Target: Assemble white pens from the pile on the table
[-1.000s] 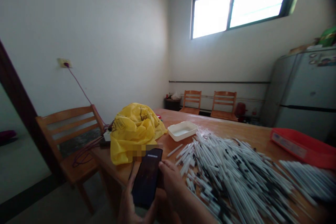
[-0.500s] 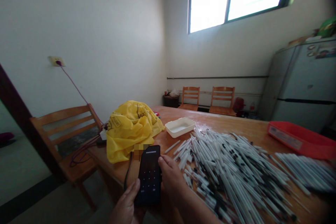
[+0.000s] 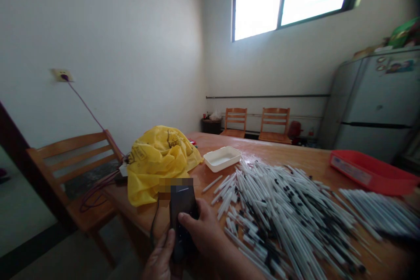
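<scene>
A black smartphone [image 3: 181, 203] stands tilted at the near table edge, its dark screen facing me with a faint line of text near the top. My left hand [image 3: 160, 256] grips its lower left side, thumb along the edge. From the right, my right hand [image 3: 205, 227] holds the other side; its thumb lies over the screen and its other fingers are partly hidden at the phone's right edge. Just right of my right hand spreads a big heap of white pens [image 3: 282, 210], with black parts and short white caps mixed in.
A crumpled yellow plastic bag [image 3: 157, 157] lies behind the phone, beside a cream plastic tray [image 3: 222, 159]. At the right are a red plastic basket [image 3: 370, 173] and a row of pens [image 3: 380, 210]. A wooden chair [image 3: 77, 166] with a purple cable stands left of the table [image 3: 262, 146].
My right thumb has moved from the phone's right edge onto its screen. The phone's keypad dots no longer show clearly. The view has shifted slightly to the right.
</scene>
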Motion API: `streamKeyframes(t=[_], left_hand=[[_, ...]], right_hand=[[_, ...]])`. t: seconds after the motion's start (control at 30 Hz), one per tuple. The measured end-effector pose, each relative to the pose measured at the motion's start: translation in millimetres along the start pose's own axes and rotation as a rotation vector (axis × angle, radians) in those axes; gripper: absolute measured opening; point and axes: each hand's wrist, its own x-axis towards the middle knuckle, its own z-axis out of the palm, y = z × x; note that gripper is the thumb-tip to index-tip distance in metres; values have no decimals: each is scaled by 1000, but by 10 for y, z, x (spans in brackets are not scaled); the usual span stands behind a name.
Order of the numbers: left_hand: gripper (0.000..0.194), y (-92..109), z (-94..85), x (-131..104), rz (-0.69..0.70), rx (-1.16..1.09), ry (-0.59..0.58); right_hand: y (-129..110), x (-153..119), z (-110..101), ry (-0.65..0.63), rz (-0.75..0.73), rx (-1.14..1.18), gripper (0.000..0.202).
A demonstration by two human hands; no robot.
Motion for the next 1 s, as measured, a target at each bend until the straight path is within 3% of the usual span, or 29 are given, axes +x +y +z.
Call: streamKeyframes(t=[0.13, 0.3, 0.4, 0.57, 0.9, 1.0], left_hand=[[55, -1, 22, 18, -81, -40, -55], [58, -39, 225, -1, -196, -102, -79], [58, -40, 333, -39, -179, -101, -37], [53, 6, 457, -116, -133, -102, -70], [45, 71, 519, -157, -190, -59, -37], [49, 77, 545, -199, -179, -69, -51]], right_hand=[[61, 75, -21, -55, -56, 33, 26], [102, 130, -31, -71, -89, 44, 28], [94, 127, -33, -66, -94, 32, 27], [66, 85, -32, -133, -63, 95, 34], [33, -9, -38, -141, -124, -49, 60], [42, -9, -23, -129, -105, -66, 58]])
